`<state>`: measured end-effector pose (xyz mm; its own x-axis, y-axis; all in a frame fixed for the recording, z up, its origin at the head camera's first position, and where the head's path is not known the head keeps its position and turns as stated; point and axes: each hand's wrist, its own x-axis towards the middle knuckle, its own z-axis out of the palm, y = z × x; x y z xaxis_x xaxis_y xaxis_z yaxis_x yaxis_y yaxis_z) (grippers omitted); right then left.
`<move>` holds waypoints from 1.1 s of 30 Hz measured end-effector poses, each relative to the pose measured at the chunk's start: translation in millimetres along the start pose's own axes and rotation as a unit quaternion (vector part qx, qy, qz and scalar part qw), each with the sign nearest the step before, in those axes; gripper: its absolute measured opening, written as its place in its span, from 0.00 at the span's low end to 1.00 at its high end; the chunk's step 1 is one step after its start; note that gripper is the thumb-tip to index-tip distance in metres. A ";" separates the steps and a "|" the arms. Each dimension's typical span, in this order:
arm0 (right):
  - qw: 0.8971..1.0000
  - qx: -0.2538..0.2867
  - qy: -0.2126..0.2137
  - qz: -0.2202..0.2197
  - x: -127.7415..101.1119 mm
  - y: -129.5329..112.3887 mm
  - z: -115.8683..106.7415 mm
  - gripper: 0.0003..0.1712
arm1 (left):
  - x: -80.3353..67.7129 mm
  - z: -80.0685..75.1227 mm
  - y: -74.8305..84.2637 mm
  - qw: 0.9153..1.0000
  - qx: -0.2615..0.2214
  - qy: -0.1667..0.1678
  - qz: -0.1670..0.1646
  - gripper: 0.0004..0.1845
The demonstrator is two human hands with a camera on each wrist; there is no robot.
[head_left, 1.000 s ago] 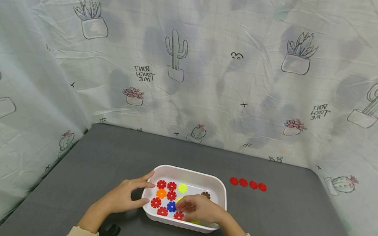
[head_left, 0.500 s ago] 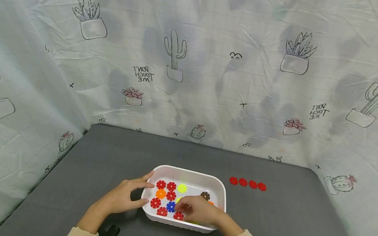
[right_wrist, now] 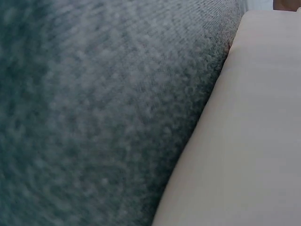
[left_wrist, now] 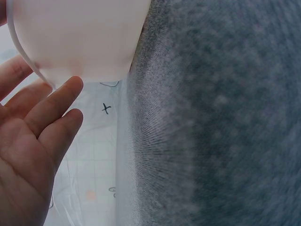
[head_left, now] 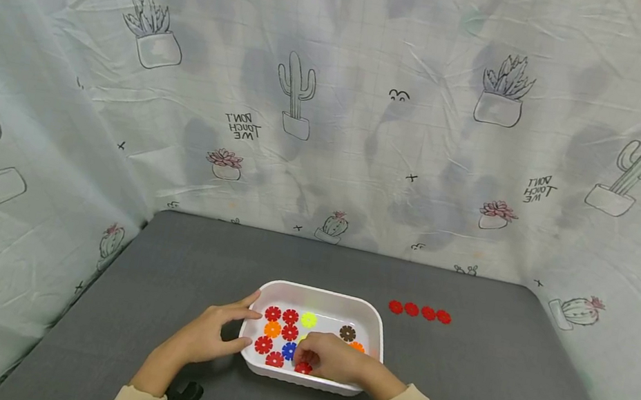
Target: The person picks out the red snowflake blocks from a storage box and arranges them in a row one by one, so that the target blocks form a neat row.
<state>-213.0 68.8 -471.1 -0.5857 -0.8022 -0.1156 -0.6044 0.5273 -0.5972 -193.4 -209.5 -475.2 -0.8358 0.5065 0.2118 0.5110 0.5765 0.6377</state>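
A white plastic tray (head_left: pixel 336 298) stands on the grey table and holds notched plastic discs in several colours. My left hand (head_left: pixel 206 334) rests at the tray's left end, with relaxed fingers spread along the rim. Seen by the left wrist camera, the fingertips (left_wrist: pixel 73 87) lie against the tray's outer wall (left_wrist: pixel 89 37). Inside the tray, my right hand (head_left: pixel 333 357) reaches down and pinches a red disc (head_left: pixel 303 368) near the front wall. A blue disc (head_left: pixel 289 350) lies just left of these fingers. The right wrist view shows mostly tray wall (right_wrist: pixel 244 132) and tablecloth.
Several red discs (head_left: pixel 419 311) lie in a row on the table (head_left: pixel 261 254), behind and right of the tray. Other red, orange (head_left: pixel 272 329), yellow (head_left: pixel 308 320) and brown (head_left: pixel 347 333) discs lie in the tray. A patterned curtain (head_left: pixel 335 104) closes off the back and sides.
My right hand's fingers have curled in and closed down over the red disc, uncovering more of the brown and orange discs at the right. The left hand stays at the rim.
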 end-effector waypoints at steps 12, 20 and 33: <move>1.000 -0.014 -0.009 -0.006 0.5 -1.1 0.8 0.11 | -0.7 -1.1 0.4 1.000 -0.005 -0.004 -0.005 0.25; 1.000 0.005 -0.020 -0.006 0.7 -0.8 1.7 0.11 | -1.5 -0.6 -1.0 1.000 -0.002 0.000 -0.002 0.25; 0.999 0.025 -0.023 -0.017 -2.0 3.3 3.4 0.09 | -3.2 1.4 -3.2 1.000 0.004 0.002 0.001 0.25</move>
<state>-212.0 71.1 -475.5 -0.5387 -0.8324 -0.1300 -0.5961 0.4856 -0.6395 -192.1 -212.1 -479.0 -0.8361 0.5042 0.2163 0.5137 0.5809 0.6315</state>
